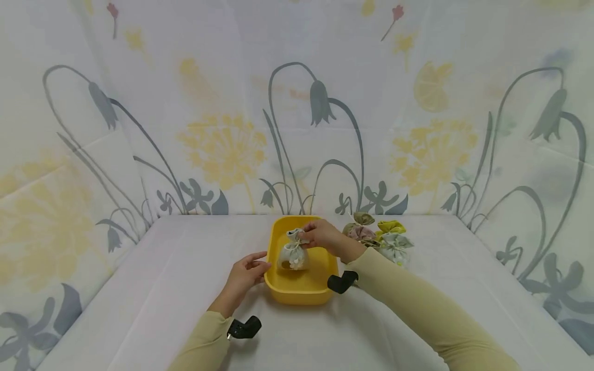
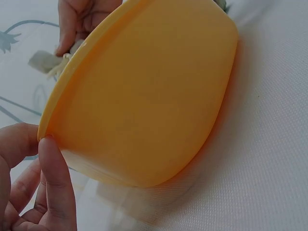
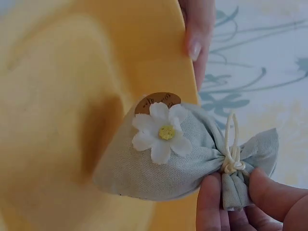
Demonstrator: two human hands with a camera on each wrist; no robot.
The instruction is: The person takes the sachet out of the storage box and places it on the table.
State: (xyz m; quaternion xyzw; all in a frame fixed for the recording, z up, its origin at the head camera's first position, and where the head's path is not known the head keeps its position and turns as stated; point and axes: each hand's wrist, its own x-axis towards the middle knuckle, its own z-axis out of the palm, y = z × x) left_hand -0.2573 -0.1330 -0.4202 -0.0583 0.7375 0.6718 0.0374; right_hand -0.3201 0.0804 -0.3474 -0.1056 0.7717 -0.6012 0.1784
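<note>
My right hand (image 1: 328,239) pinches the tied neck of a pale grey-green cloth sachet (image 1: 292,256) inside a yellow plastic tub (image 1: 300,297). A white fabric flower (image 3: 162,132) with a yellow centre and a brown label (image 3: 158,102) decorate the sachet, and a cream cord (image 3: 233,163) ties its neck. In the right wrist view the sachet hangs tilted over the tub's floor; whether it touches is hard to tell. At the tub's left side, my left hand (image 1: 246,272) pinches the rim between thumb and finger, as the left wrist view shows.
Just right of the tub lies a group of tied sachets: a yellow one (image 1: 391,226), a pale one (image 1: 395,245), a pink one (image 1: 361,233) and brownish ones (image 1: 364,218). A flower-printed cloth (image 1: 297,144) hangs behind the white table (image 1: 195,257).
</note>
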